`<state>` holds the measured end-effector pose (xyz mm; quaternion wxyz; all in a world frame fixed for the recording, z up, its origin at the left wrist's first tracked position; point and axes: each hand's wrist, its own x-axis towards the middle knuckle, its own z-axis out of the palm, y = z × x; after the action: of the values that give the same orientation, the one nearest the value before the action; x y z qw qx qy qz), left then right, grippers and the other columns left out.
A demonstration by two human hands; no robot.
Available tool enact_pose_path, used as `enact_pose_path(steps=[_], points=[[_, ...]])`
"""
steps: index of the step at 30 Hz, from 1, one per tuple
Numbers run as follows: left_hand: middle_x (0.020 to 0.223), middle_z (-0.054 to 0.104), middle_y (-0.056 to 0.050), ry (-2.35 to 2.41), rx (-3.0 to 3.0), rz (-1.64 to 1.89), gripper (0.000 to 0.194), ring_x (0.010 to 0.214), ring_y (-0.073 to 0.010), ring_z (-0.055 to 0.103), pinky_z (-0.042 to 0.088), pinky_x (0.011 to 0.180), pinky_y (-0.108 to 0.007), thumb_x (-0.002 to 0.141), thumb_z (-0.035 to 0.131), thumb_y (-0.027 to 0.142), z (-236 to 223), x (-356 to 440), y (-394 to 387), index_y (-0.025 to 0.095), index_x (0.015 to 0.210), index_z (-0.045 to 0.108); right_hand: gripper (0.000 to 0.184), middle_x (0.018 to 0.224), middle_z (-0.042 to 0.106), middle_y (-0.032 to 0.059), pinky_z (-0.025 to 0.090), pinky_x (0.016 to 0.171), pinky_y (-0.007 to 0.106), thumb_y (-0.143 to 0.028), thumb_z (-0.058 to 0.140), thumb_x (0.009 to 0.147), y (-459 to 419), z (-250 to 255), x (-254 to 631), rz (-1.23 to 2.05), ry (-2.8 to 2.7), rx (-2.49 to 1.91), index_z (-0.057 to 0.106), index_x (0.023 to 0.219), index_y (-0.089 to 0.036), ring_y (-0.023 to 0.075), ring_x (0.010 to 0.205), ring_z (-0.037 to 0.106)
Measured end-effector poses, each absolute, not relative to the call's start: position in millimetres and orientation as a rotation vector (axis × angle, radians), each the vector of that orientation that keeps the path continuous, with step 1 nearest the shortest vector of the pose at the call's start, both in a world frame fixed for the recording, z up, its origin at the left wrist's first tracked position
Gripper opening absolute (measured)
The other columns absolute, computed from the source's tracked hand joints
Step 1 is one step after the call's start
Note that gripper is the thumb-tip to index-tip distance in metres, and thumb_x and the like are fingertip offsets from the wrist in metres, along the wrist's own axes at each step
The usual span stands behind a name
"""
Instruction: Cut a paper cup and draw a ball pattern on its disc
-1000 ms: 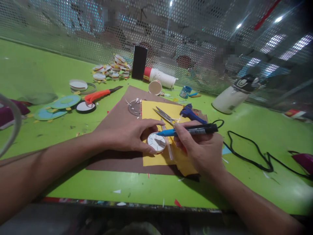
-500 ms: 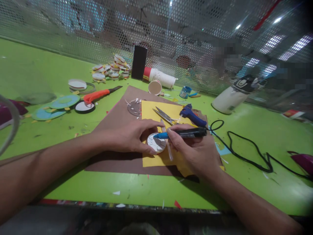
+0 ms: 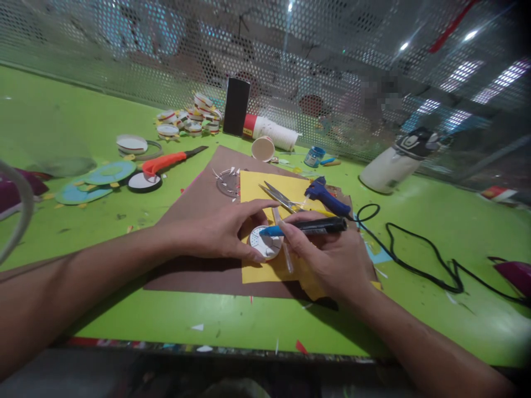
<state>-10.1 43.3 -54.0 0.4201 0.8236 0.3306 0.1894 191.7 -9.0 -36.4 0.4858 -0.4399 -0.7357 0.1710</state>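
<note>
My left hand (image 3: 226,229) curls its thumb and fingers around the edge of a small round white disc (image 3: 267,249), which carries dark lines and dots. A marker (image 3: 311,226) with a blue front end and black barrel is pinched in my right hand (image 3: 332,254); its tip touches the disc's face. Beneath both hands lie a yellow sheet (image 3: 253,273) and a larger brown sheet (image 3: 186,276). A clear glue stick (image 3: 287,257) lies beside the disc, partly behind my right fingers. Just beyond are scissors (image 3: 282,196) and a blue glue gun (image 3: 327,196).
A black cord (image 3: 427,249) trails right across the green table (image 3: 456,210). Farther back are a black phone (image 3: 236,106), stacked paper cups (image 3: 274,131), a small blue jar (image 3: 314,156) and a white bottle (image 3: 390,166). An orange-handled knife (image 3: 166,161) lies left, near blue discs (image 3: 108,172).
The marker and my right hand have shifted slightly left over the disc, and more dots show on it. My left hand stays in place.
</note>
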Motion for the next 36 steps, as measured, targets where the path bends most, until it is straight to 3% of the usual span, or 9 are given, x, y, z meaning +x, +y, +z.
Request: enact_pose_path(steps=[6,9,13,19,25,30,36], points=[[0.118,0.063,-0.007,0.811,2.095,0.506,0.088,0.099,-0.0221,0.061,0.048,0.082,-0.031,0.073,0.078,0.032,-54,-9,43,0.02,0.148,0.034,0.001,0.075,0.076,0.0013,0.06,0.063,0.022,-0.015,0.072,0.08,-8,-40,190,0.403,-1.799,-1.047,0.071,0.08,-0.016,0.0141,0.069,0.072],[0.109,0.067,-0.006,0.785,2.095,0.504,0.086,0.092,-0.0216,0.062,0.048,0.077,-0.03,0.075,0.077,0.033,-54,-9,43,0.019,0.148,0.034,0.002,0.074,0.076,0.0013,0.061,0.063,0.023,-0.018,0.072,0.079,-7,-41,189,0.483,-1.729,-1.084,0.07,0.078,-0.016,0.0149,0.068,0.073],[0.115,0.065,-0.006,0.778,2.156,0.537,0.079,0.097,-0.0234,0.061,0.048,0.079,-0.031,0.077,0.076,0.037,-53,-10,42,0.022,0.145,0.04,0.009,0.067,0.075,0.0,0.059,0.057,0.022,-0.024,0.074,0.076,-6,-42,187,0.591,-1.586,-1.12,0.068,0.075,-0.017,0.0147,0.06,0.071],[0.108,0.068,-0.007,0.682,1.978,0.488,0.085,0.092,-0.0215,0.064,0.048,0.071,-0.028,0.077,0.075,0.029,-48,-11,43,0.018,0.149,0.031,0.011,0.064,0.073,0.0004,0.058,0.054,0.022,-0.023,0.077,0.073,-5,-43,186,0.589,-1.558,-1.111,0.068,0.072,-0.017,0.015,0.057,0.07],[0.117,0.067,-0.01,0.674,1.935,0.487,0.086,0.103,-0.0234,0.064,0.049,0.081,-0.031,0.077,0.076,0.025,-47,-9,44,0.017,0.149,0.029,0.011,0.062,0.071,0.0002,0.056,0.051,0.022,-0.025,0.075,0.077,-8,-38,189,0.6,-1.553,-1.094,0.069,0.073,-0.016,0.0138,0.054,0.068],[0.116,0.066,-0.008,0.696,1.952,0.496,0.085,0.1,-0.022,0.064,0.049,0.078,-0.029,0.076,0.077,0.022,-46,-9,42,0.018,0.148,0.032,0.016,0.055,0.065,-0.0014,0.051,0.045,0.021,-0.029,0.072,0.08,-9,-37,192,0.571,-1.548,-1.09,0.069,0.075,-0.015,0.011,0.046,0.061],[0.115,0.066,-0.008,0.68,1.954,0.493,0.081,0.102,-0.0216,0.063,0.05,0.08,-0.03,0.077,0.076,0.021,-43,-9,42,0.02,0.146,0.035,0.017,0.054,0.065,-0.0012,0.052,0.045,0.022,-0.031,0.072,0.081,-9,-37,191,0.606,-1.56,-1.125,0.067,0.076,-0.016,0.0129,0.048,0.062]])
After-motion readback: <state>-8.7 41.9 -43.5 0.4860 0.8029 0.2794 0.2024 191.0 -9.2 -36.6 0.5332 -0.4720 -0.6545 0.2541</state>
